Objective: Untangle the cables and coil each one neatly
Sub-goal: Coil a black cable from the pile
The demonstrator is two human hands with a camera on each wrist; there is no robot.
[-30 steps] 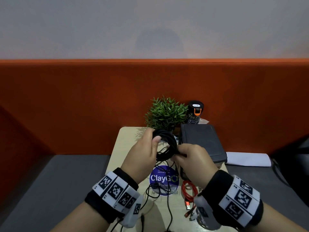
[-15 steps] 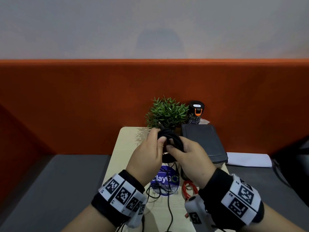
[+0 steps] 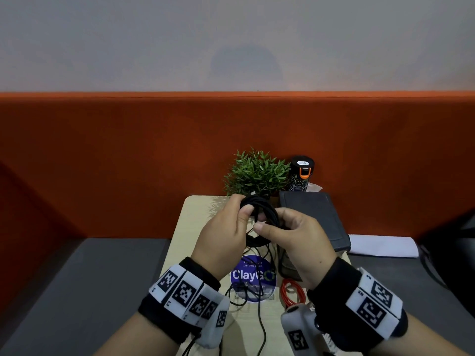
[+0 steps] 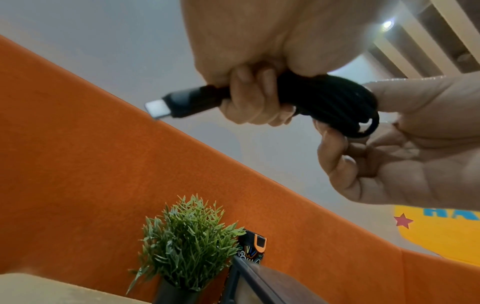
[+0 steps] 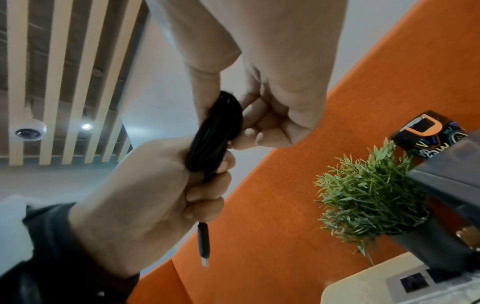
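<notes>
Above the surface, both hands hold a black cable wound into a small bundle of loops. Fingers of the left hand are curled tight around one side of the bundle, with the plug end sticking out past the knuckles. On the other side, the right hand pinches the loops between thumb and bent fingers. More black cable hangs from the bundle down to a loose tangle on the surface, beside a red cable lying coiled. Judging by its look, the black cable is light, soft and a little springy (loops will likely fan open if the grip eases). Best hold is across all the loops at once, not by the plug. A potted plant stands at the far edge.
</notes>
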